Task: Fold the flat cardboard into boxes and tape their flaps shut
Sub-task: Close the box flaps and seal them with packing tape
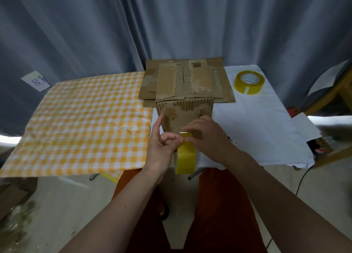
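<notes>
Box: a worn cardboard box (184, 107) stands upright at the tabletop's near edge, dead centre, its top flaps folded down and its paper skin torn away in strips so the corrugation shows.
Flat cardboard: a stack of flat cardboard (221, 81) lies behind the box at 12 o'clock, touching its far side.
Held tape: a yellow tape roll (184, 158) hangs on edge just in front of the box at 6 o'clock, with a pulled strip running up from it across the box's near face.
Left hand: the left hand (162, 148) holds the roll from its 9 o'clock side, middle fingers curled round it, forefinger pointing up and touching the box's left edge.
Right hand: the right hand (206, 136) comes from 3 o'clock, fingers bent and pinching the strip's free end against the box face.
Spare tape: a second tape roll (249, 82) lies flat on the white cloth (266, 123) at 2 o'clock, well apart from the box.
Tabletop: a yellow checked cloth (76, 123) covers the left half.
Backdrop: a grey curtain (95, 27) hangs behind.
</notes>
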Tool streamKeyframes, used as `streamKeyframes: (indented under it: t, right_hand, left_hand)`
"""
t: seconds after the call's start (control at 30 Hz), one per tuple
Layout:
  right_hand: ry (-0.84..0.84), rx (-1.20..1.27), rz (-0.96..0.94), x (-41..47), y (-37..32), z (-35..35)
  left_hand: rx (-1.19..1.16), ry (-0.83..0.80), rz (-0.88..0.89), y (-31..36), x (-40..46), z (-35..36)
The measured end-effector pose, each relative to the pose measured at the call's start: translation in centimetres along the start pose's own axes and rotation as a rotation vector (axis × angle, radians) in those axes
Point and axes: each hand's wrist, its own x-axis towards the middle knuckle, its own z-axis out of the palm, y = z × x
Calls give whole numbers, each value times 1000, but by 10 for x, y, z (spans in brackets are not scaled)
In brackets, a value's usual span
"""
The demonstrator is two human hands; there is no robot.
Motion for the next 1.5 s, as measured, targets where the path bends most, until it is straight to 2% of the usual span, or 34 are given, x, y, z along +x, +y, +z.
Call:
streamKeyframes:
  t: [0.2, 0.43, 0.73, 0.87, 1.0, 1.2, 1.3, 1.37, 1.5]
  right_hand:
    - [-36, -14, 38, -1, -4, 0]
    - [-23, 83, 64, -5, -8, -10]
    - [84, 171, 186, -12, -6, -36]
    - [131, 273, 300, -19, 4, -51]
    - [203, 287, 429, -29, 18, -57]
    - [300, 301, 589, -42, 33, -63]
    - [318, 594, 787, -46, 40, -68]
    - [319, 739, 847, -50, 43, -73]
    - [354, 682, 838, -53, 55, -78]
  left_hand:
    - [8, -14, 2, 3, -3, -1]
    - [63, -14, -13, 2, 0, 4]
    - [138, -18, 28, 5, 2, 36]
    - [230, 23, -58, 6, 7, 52]
    - [318, -40, -28, 0, 8, 73]
    - [199, -65, -85, -7, 13, 98]
    - [216, -78, -32, -6, 14, 112]
    - [236, -93, 0, -6, 13, 119]
    - [345, -173, 80, -6, 13, 129]
